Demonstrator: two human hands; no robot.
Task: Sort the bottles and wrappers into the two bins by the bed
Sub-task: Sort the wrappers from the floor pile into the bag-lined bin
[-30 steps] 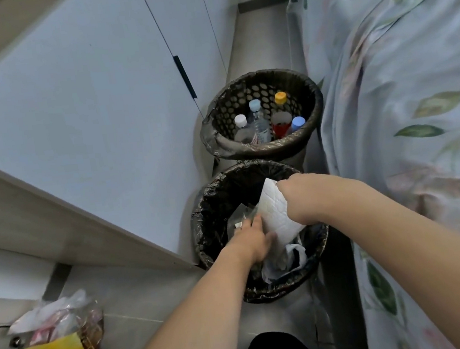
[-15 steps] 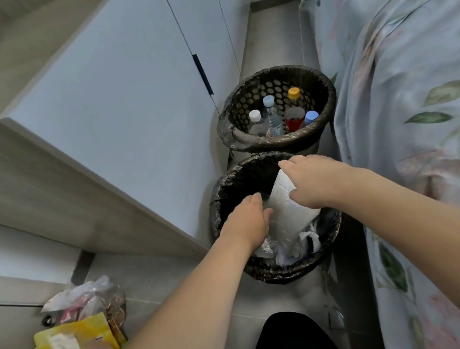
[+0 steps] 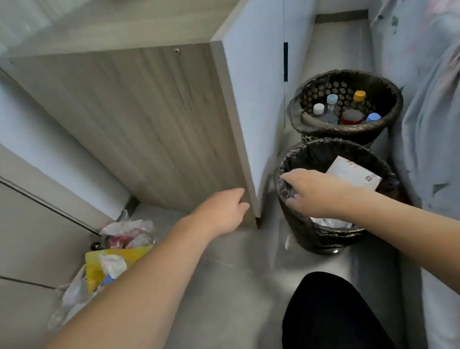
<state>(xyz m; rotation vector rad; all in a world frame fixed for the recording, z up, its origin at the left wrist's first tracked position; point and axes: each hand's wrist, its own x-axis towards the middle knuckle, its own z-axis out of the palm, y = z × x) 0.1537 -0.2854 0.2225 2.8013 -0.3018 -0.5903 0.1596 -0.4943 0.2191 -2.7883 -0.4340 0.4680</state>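
Fingers of left hand point(image 3: 221, 211) and right hand point(image 3: 312, 190) relaxed, holding nothing; right over near black-lined bin point(image 3: 295, 224), white paper wrapper point(image 3: 351, 172) just behind it, capped plastic bottles point(image 3: 342, 108) in far mesh bin point(image 3: 389, 114).

No text could be read anywhere. A white wrapper point(image 3: 351, 172) in the near bin point(image 3: 295, 224) carried a small dark mark near its right corner and a faint orange mark near its top edge; both were too blurred to make out. The bottles point(image 3: 334, 109) in the far bin point(image 3: 390, 122) showed only their caps, with no legible labels.
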